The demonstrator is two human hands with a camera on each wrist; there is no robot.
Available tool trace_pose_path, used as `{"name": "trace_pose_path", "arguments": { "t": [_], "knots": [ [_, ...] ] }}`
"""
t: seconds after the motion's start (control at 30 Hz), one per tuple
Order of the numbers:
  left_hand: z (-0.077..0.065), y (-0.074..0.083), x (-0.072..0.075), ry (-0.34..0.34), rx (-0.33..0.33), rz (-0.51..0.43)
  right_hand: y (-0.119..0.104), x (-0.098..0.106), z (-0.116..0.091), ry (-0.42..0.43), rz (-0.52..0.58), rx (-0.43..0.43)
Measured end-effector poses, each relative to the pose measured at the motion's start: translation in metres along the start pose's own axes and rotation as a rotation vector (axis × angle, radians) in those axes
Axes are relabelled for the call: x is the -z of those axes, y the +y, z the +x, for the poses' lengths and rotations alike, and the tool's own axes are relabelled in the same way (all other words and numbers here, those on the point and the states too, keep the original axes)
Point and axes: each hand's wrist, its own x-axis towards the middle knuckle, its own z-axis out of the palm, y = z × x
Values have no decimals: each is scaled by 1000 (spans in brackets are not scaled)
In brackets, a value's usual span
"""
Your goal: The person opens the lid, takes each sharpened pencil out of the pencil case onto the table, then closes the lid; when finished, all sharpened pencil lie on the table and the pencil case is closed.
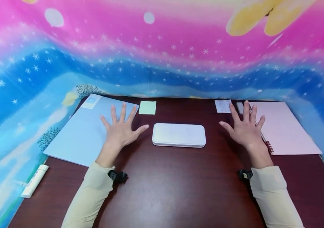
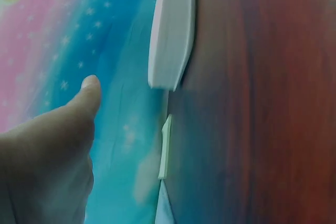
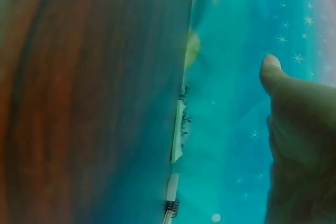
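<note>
My left hand is spread with fingers straight above the right part of a light blue folder, holding nothing. My right hand is likewise spread, over the spiral edge of a pink notebook, and nothing is in its grasp. Between the hands a white, rounded pencil case lies closed on the table. In the left wrist view the thumb points up, apart from the white case. The right wrist view shows the other thumb well away from the tabletop.
A green sticky-note pad lies beside the folder's far corner. Near the right fingertips are a pale printed note pad and a small white block. A white tube lies at the left table edge. Patterned cloth rises behind the table.
</note>
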Motion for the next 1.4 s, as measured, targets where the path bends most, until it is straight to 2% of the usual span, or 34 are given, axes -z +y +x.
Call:
{"name": "trace_pose_path", "arguments": {
  "t": [0.2,0.33,0.47,0.63,0.73,0.9,1.07,1.23,1.4],
  "knots": [
    [0,18,-2,-74,-102,-32,-13,3,1,-68,103,112],
    [-1,25,-3,-100,-164,-47,-23,1,5,-104,125,212],
    [-2,28,-6,-168,-213,-135,-35,-7,10,-160,116,339],
    [-2,31,-11,-265,-239,-254,-53,-17,12,-235,102,476],
    [1,33,-16,-289,-240,-259,-63,-23,12,-294,103,507],
    [6,34,-22,-303,-274,-265,-74,-29,12,-344,33,527],
    [7,34,-27,-310,-285,-273,-78,-29,12,-302,-38,559],
    [9,32,-33,-250,-308,-291,-77,-29,18,-237,-73,609],
    [13,29,-36,-196,-342,-253,-77,-26,25,-256,-55,611]
  ]
}}
